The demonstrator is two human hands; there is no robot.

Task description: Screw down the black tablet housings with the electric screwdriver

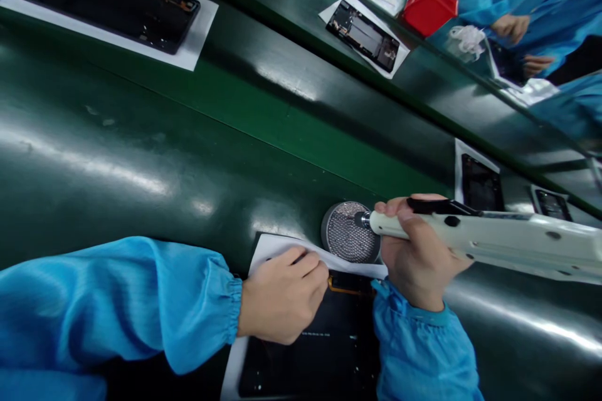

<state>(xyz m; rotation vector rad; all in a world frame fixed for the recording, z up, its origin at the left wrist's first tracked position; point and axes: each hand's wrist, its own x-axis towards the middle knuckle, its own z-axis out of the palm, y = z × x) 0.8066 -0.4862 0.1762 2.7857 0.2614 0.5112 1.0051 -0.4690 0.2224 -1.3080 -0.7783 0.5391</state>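
Observation:
My right hand [418, 250] is wrapped around a white electric screwdriver [508, 238] with a black lever. Its metal tip points left, over the mesh top of a round grey dish [350, 241]. My left hand [286, 294] rests at the upper left corner of a black tablet-like device [310, 360]. The fingers of that hand are curled together, and whatever they hold is hidden beneath them. Under the device lies a sheet of white paper [270, 247]; an orange flex cable [345, 288] shows near its top edge.
Beyond the green work surface [188, 138], similar open devices lie on white sheets: one at upper left [108, 0], one at top centre [364, 34], others at right. A red bin [430, 7] stands at the back. Across from me, a co-worker's hands [512, 28] handle a dark device.

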